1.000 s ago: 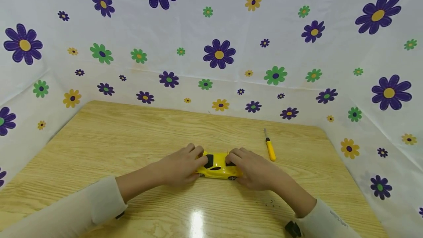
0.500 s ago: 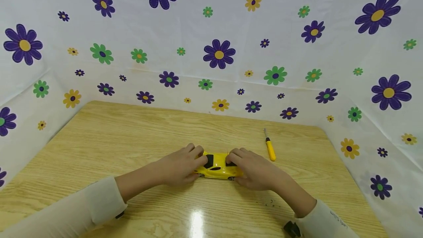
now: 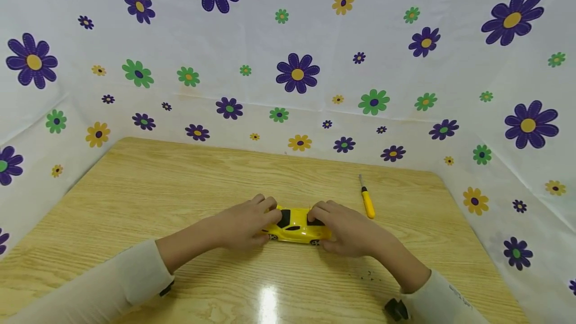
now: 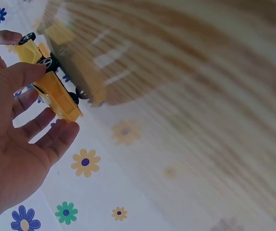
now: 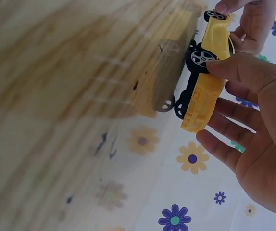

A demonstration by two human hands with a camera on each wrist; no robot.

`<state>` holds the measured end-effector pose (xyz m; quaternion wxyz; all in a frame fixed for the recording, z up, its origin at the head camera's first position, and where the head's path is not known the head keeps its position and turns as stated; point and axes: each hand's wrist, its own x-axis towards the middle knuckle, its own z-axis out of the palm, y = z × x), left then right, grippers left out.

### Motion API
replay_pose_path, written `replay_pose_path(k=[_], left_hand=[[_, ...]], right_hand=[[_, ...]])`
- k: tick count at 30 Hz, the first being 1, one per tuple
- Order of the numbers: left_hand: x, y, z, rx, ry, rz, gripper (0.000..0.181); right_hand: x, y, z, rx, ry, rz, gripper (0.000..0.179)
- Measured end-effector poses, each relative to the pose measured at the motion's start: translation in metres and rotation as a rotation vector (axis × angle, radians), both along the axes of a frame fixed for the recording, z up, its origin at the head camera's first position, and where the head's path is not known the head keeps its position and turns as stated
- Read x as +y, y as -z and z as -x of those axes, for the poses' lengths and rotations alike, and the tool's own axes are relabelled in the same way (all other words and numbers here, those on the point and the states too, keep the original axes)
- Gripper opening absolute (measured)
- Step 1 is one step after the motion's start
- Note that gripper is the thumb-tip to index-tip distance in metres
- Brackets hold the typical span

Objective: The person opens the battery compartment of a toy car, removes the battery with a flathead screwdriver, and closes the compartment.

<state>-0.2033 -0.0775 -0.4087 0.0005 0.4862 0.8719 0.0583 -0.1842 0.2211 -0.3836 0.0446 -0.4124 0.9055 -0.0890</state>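
Note:
A yellow toy car (image 3: 294, 226) with dark windows and black wheels stands sideways on the wooden table, between both hands. My left hand (image 3: 245, 224) grips its left end, thumb low by a wheel and fingers over the top. At the other end my right hand (image 3: 346, 229) holds the car the same way. In the left wrist view the thumb touches a wheel (image 4: 46, 63) of the car. The right wrist view has the right thumb against a spoked wheel (image 5: 201, 58), with the fingers along the yellow body.
A screwdriver (image 3: 368, 203) with a yellow handle lies beyond the right hand. Small dark bits (image 3: 370, 278) are scattered on the table (image 3: 202, 174) near the right forearm. White flowered cloth (image 3: 252, 29) hangs around the back and sides.
The car and my left hand have shifted very slightly to the left. Both hands keep their hold on the car; the screwdriver stays where it was.

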Motion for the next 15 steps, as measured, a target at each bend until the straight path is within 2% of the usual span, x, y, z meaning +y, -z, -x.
replay_pose_path(k=[6, 15], left_hand=[[-0.002, -0.004, 0.005, -0.134, -0.031, -0.038, 0.021], [-0.006, -0.008, 0.015, -0.247, -0.041, -0.106, 0.018]], right_hand=[[0.0, -0.002, 0.003, -0.053, 0.024, 0.012, 0.044], [0.003, -0.008, 0.012, -0.148, 0.048, 0.069, 0.044]])
